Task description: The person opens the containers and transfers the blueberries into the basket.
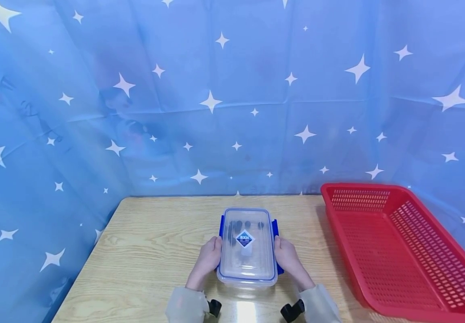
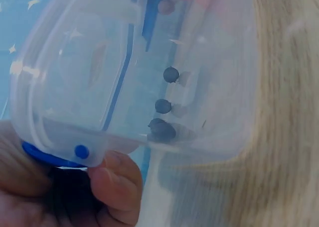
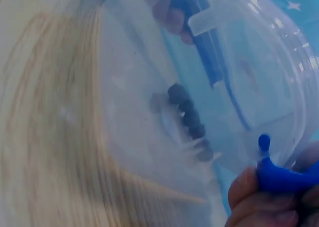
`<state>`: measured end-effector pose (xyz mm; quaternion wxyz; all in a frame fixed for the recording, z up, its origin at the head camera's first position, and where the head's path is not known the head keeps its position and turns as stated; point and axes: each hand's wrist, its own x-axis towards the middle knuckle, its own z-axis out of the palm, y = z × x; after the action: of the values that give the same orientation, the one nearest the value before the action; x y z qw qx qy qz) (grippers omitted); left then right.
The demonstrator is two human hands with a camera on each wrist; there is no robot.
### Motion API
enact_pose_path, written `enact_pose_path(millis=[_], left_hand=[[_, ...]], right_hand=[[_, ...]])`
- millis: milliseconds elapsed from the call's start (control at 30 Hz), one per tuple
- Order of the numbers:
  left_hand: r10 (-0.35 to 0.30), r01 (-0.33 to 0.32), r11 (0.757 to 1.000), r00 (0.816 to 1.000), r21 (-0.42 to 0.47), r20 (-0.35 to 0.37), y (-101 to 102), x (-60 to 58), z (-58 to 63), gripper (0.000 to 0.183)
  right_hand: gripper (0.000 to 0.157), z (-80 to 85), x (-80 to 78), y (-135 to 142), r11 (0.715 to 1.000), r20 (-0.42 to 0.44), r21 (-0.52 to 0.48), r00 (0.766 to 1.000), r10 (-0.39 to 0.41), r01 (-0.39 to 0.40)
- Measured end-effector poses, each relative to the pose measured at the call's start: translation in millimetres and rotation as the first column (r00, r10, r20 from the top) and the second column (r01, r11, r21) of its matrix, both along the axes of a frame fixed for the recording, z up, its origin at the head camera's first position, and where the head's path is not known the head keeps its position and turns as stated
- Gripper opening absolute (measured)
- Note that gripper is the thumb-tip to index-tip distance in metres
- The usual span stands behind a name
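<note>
A clear plastic food container (image 1: 248, 264) with a blue-rimmed lid and a diamond label (image 1: 245, 239) is at the middle of the wooden table, lid up. My left hand (image 1: 209, 256) grips its left long side, thumb along the lid's edge. On the opposite side my right hand (image 1: 287, 256) holds it the same way. Blue side latches lie under both hands; in the right wrist view, fingers curl by one latch (image 3: 281, 179). Through the wall, several small dark round pieces, like blueberries (image 2: 171, 74), show inside, bunched together in the right wrist view.
To the right, a large red perforated plastic basket (image 1: 394, 251) stands on the table. The wooden tabletop (image 1: 147, 251) extends to the left of the container. A blue curtain (image 1: 248, 148) with white stars hangs along the table's back and left edges.
</note>
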<state>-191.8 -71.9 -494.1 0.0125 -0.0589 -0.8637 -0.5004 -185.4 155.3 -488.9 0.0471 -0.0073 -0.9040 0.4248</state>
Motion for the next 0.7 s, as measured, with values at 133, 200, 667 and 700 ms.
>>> enact_pose_path(millis=[133, 200, 667, 700], left_hand=[[-0.004, 0.004, 1.0, 1.0, -0.027, -0.013, 1.1, 0.1, -0.1, 0.031], [-0.004, 0.004, 0.999, 1.0, -0.035, -0.013, 1.5, 0.0, -0.1, 0.031], [0.061, -0.094, 0.98, 0.981, 0.175, 0.183, -10.2, -7.2, -19.4, 0.039], [0.059, -0.102, 0.975, 0.975, 0.199, 0.214, -10.3, -7.4, -21.4, 0.04]], right_hand=[[0.042, -2.0, -0.3, 3.6, 1.0, 0.017, -0.008, 1.0, 0.0, 0.001], [0.043, -2.2, -1.0, 4.3, 1.0, 0.025, -0.013, 1.0, 0.012, -0.011], [0.043, -6.8, -7.0, 6.7, 0.992, 0.111, -0.12, 0.994, -0.018, 0.031], [0.042, -8.2, -6.7, 7.8, 0.989, 0.129, -0.14, 0.991, -0.028, 0.047]])
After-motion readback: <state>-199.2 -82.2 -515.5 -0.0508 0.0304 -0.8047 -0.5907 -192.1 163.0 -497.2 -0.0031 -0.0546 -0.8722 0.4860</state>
